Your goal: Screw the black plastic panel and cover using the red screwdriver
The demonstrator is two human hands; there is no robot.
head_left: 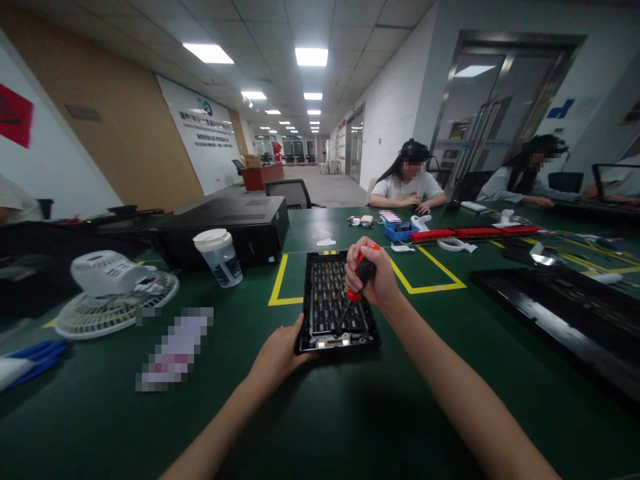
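Presently, the black casing [307,303] lies at the centre of the green table [345,413], open side up, slightly askew. Rows of dark, rounded cells [325,293] line its interior; a shiny metallic strip [333,343] sits along the near edge.

Left hand [283,350]: in contact with the casing at its near left corner. Digits parted about that corner, gripping the rim; remaining fingers hidden from view. Right hand [383,277]: fingers curled closely around the red-and-black handle of a screwdriver [366,270], held tilted above the casing, shaft pointing down into its near part. Whether the tip meets a screw cannot be determined.

Beyond the casing, yellow tape [435,289] marks the tabletop on both sides. To the left stand a lidded clear cup [223,260] and, behind it, a large black box [235,227]; nearer, a white fan [110,273] lies on the surface, with a blurred pale item [177,350] beside it. To the right rests a long black panel [545,320]. Further back: a white tape roll [450,245], a blue tray [400,233] and a red strip [475,232]. Across the table sits a person in a white top [407,183]; another person [520,177] sits farther right.
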